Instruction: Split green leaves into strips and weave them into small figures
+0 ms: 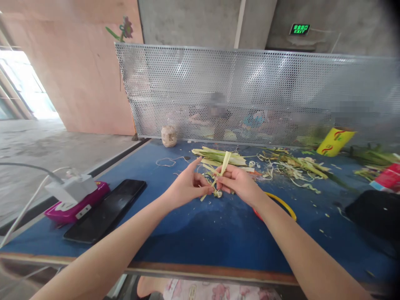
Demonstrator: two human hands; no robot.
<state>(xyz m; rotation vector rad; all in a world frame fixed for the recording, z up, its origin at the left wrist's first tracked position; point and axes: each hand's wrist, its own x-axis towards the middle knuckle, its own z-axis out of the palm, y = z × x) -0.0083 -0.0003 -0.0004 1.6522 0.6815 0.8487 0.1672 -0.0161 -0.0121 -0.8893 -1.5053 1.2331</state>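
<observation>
Over the middle of the blue table, my right hand (235, 179) pinches a pale green strip of leaf (225, 163), whose wider end points up. My left hand (191, 183) is closed at thumb and fingers on the strip's narrow lower end, with its index finger stretched out. Just below my fingertips is a small curled, pale piece (218, 193); I cannot tell whether it is joined to the strip. Behind my hands lies a bundle of long green leaf strips (215, 156). Shredded, dried leaf scraps (293, 164) spread to its right.
A black phone (108, 210) and a magenta power strip (75, 208) with a white charger lie at left. A carved pale block (169, 136) stands before the perforated metal screen (187, 83). A yellow roll (335, 141), a yellow ring (283, 204) and a black object (373, 212) are at right.
</observation>
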